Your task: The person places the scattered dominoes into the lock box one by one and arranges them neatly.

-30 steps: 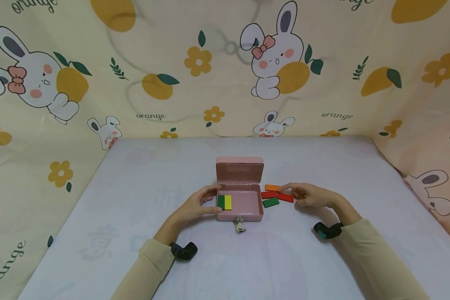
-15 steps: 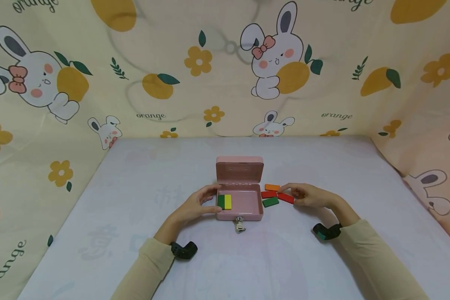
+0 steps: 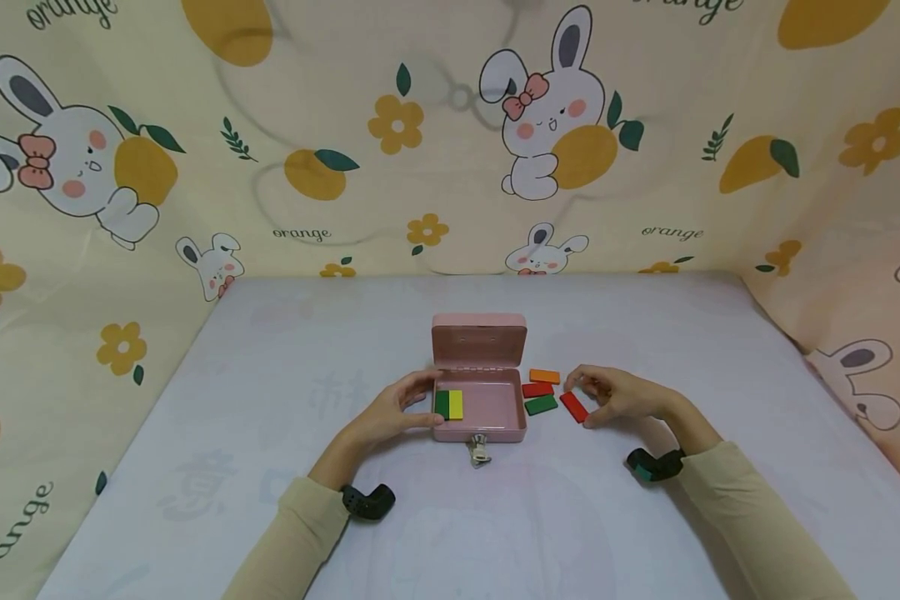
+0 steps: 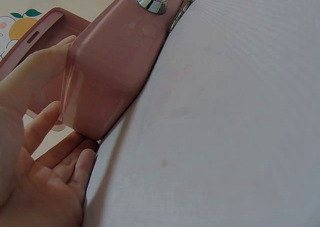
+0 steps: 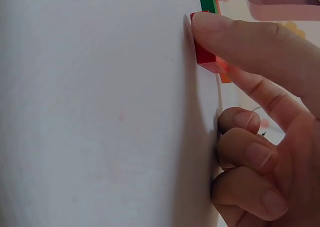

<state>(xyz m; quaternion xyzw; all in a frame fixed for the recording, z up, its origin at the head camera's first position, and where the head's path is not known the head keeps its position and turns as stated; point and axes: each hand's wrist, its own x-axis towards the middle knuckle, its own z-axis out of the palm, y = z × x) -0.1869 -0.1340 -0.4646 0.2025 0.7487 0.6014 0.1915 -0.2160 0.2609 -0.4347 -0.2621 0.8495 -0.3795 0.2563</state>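
A small pink cash box (image 3: 497, 435) stands with its lid (image 3: 479, 343) raised. Inside, at the left end, a green block (image 3: 442, 405) and a yellow block (image 3: 456, 405) lie side by side. My left hand (image 3: 390, 412) holds the box's left end; the left wrist view has the thumb at the box's rim and the fingers by its side wall (image 4: 95, 94). To the right of the box, my right hand (image 3: 624, 393) pinches a red block (image 3: 573, 407) between thumb and index finger. In the right wrist view its other fingers are curled, and the thumb partly hides the block.
Between the box and my right hand lie an orange block (image 3: 544, 376), a second red block (image 3: 537, 389) and another green block (image 3: 542, 405). A lock with a key (image 3: 479, 451) projects from the box front. A patterned cloth (image 3: 450, 167) rises behind the white table (image 3: 330, 325).
The red block at my right hand has turned and slid slightly toward me, away from the other blocks. My right thumb has shifted to its near end. The left hand and box stay still.
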